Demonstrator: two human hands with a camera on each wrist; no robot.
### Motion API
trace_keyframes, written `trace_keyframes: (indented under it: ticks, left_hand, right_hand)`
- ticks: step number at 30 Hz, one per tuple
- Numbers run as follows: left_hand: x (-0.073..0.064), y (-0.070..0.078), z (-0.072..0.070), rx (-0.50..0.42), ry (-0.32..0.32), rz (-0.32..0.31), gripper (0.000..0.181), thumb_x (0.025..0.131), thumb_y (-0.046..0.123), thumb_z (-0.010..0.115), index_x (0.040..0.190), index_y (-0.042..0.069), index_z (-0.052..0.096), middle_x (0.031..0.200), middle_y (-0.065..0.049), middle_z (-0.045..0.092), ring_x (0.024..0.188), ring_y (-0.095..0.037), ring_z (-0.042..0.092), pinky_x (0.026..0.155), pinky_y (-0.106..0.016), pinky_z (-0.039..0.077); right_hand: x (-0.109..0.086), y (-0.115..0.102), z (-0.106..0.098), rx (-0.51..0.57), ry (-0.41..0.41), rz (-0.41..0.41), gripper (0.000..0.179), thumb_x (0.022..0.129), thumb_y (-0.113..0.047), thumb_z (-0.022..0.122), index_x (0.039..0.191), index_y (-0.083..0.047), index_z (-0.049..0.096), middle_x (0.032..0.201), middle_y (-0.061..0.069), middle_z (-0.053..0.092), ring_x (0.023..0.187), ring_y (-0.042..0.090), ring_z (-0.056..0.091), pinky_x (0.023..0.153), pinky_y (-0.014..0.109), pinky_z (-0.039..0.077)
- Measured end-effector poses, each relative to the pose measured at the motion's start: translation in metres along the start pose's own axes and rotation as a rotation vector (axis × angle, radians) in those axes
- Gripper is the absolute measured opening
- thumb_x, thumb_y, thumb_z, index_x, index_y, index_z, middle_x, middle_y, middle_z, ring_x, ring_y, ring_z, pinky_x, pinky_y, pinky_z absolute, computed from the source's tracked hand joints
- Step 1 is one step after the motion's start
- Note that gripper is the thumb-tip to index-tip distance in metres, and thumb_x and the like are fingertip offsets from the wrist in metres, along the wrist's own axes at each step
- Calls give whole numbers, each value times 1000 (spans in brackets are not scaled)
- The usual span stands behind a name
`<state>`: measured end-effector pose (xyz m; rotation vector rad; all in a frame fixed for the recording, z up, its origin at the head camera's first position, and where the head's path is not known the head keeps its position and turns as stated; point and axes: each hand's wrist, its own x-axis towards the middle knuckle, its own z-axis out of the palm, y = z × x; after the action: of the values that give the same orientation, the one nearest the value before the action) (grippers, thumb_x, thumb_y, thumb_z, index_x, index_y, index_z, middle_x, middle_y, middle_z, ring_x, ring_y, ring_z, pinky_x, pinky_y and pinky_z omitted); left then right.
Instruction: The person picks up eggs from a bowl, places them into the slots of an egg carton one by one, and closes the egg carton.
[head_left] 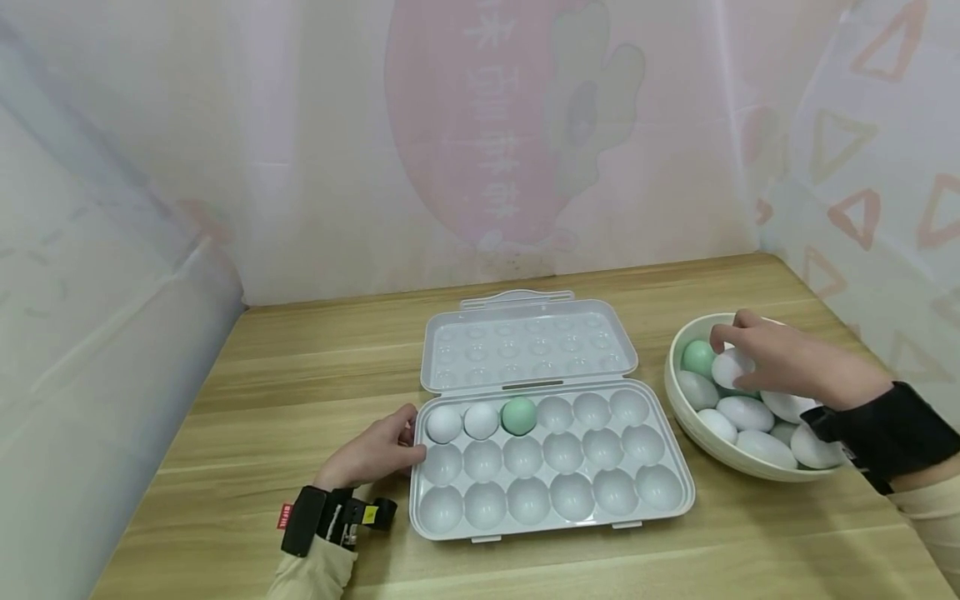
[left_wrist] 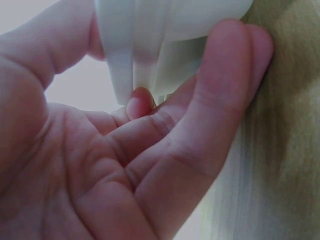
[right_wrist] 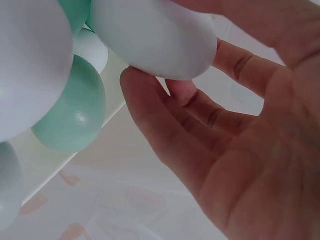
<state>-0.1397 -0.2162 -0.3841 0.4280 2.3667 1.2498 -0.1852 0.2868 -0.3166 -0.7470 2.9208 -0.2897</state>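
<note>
At the left edge of a white plastic egg tray point(head_left: 522, 456), my left hand point(head_left: 367, 454) grips the rim. The left wrist view shows the thumb on one side and fingers around the tray's wall point(left_wrist: 145, 45). Two white eggs point(head_left: 481, 420) and one green egg point(head_left: 519, 415) sit in the far row, starting from the left. Over on the right, my right hand point(head_left: 795, 358) is at a cream bowl point(head_left: 738, 462) full of white, pale and green eggs. Thumb and fingers pinch a white egg point(right_wrist: 157, 37) among the others; a green egg point(right_wrist: 72, 107) is close by.
The tray's lid point(head_left: 528, 342) lies folded back behind it, dimpled side up. Wooden tabletop point(head_left: 300, 367) extends left of the tray. Printed cloth walls point(head_left: 322, 167) enclose the table at the back and both sides.
</note>
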Motion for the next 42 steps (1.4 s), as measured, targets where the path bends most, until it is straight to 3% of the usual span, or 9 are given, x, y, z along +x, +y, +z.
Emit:
trace_keyframes:
  ticks: [35,42]
  left_hand:
    - [-1,3,0,-7,-1,-10,25,85,4,61,104,-2,45,89,-12,60,77,-21,59,66,-35,52]
    - [-1,3,0,-7,3,-5,25,83,3,61,102,-1,45,89,-12,61,78,-21,59,67,-34,51]
  right_hand:
    - [-2,-38,-15,-77,137,-146,40,66,-6,85,98,-11,61,92,4,51,71,16,54,61,33,49]
    - [-2,-49,-15,-102,211,-238,40,63,-3,82,94,-14,60,87,-1,48,62,8,48,54,26,44]
